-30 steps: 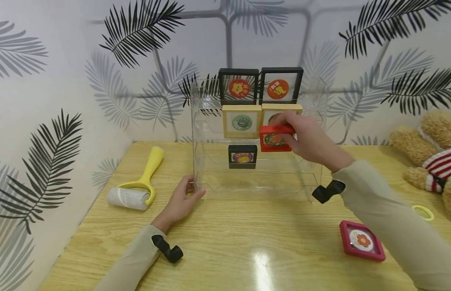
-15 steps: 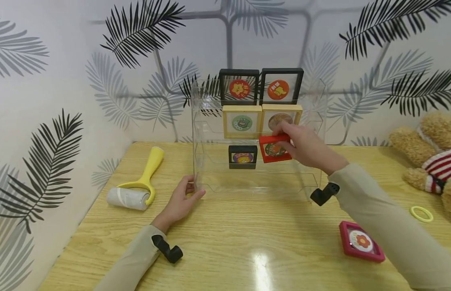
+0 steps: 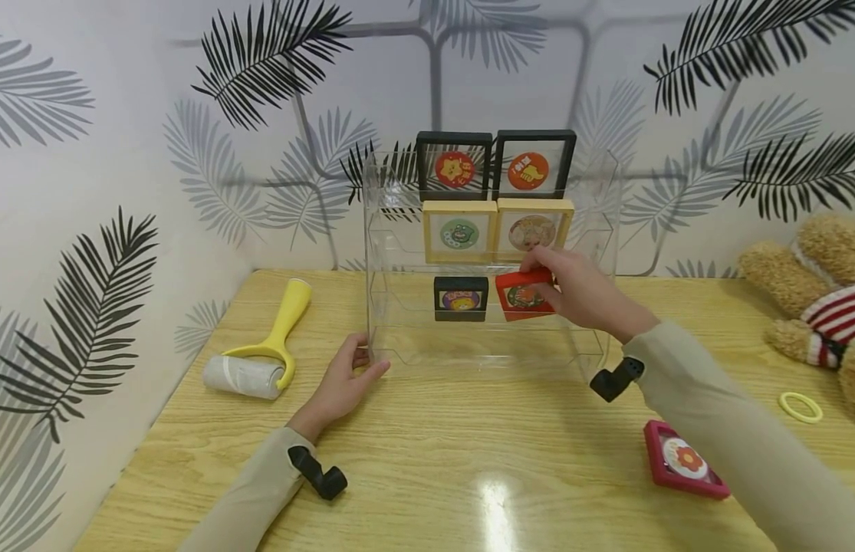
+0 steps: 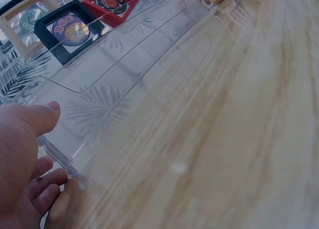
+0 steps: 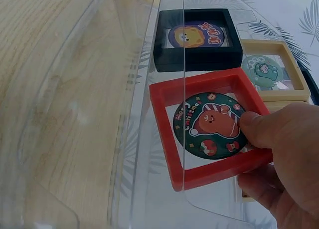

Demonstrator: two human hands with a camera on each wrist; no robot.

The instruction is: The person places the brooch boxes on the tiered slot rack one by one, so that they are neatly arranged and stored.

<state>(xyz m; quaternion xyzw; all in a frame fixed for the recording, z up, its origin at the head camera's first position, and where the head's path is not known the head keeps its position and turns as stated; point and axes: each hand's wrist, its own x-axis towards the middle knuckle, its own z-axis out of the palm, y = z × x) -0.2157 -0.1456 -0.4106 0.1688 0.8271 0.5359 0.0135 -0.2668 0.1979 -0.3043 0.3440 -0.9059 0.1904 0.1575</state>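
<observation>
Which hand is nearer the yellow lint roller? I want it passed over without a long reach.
Left. The left hand rests at the clear rack's front corner, just right of the lint roller; the right hand holds the red frame inside the rack.

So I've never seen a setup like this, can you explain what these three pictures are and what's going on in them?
No machine here: a person wears three cameras, one on the head and one on each wrist. The head view shows a wooden table with a clear tiered stand holding small framed badges. The right hand pinches a red frame at the lowest tier, beside a black frame; the right wrist view shows that grip up close. The left hand rests on the stand's corner. A lint roller, a pink frame and a plush toy lie around.
</observation>
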